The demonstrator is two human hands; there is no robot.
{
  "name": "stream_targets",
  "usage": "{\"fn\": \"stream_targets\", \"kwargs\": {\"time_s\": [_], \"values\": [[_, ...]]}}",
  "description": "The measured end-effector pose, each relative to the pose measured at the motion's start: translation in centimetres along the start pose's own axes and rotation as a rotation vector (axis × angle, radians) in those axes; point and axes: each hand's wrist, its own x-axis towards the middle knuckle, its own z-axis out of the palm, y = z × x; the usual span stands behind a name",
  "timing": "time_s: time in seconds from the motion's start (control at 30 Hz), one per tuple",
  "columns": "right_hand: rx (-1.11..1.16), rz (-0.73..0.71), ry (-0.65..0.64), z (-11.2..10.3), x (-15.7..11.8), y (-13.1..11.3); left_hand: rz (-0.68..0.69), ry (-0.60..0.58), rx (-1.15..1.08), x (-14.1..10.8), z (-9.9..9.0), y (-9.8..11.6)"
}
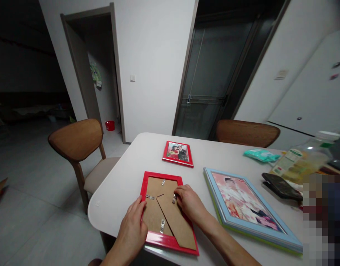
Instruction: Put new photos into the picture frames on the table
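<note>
On the surface (114, 203), the left hand (133, 226) grips a red frame (153, 218); the right hand (191, 204) touches a metal clip (174, 200), its grip unclear.

"Where is there room?"
"Left of the left hand (133, 223), across the white surface (110, 199)."
"What blocks?"
"A blue frame (246, 203) flanks the right hand (189, 202); a small red frame (178, 153) lies beyond both."

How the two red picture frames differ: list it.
The near red picture frame is face down, its brown backing showing; the far red picture frame is face up, its photo showing. The left hand and right hand touch the near frame, neither the far one. Both are red.
</note>
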Motion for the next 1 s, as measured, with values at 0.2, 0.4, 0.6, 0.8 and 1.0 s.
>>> {"fn": "stream_targets", "kwargs": {"time_s": [0.2,0.4,0.6,0.8,1.0], "values": [[0.065,-0.047,0.047,-0.8,-1.8,-1.7,-0.047,0.041,-0.084,-0.2,-0.3,0.1],[0.272,-0.325,-0.222,-1.2,-3.5,-5.1,-0.062,0.087,-0.126,-0.1,-0.2,0.0],[0.278,-0.244,-0.160,-0.8,-2.8,-6.2,-0.053,0.118,-0.151,-0.2,0.0,-0.1],[0.166,-0.121,-0.030,0.6,0.1,-6.7,-0.051,0.134,-0.143,-0.1,0.1,-0.1],[-0.045,-0.042,0.025,2.8,2.5,-7.5,-0.022,0.129,-0.124,-0.2,0.3,-0.4]]}}
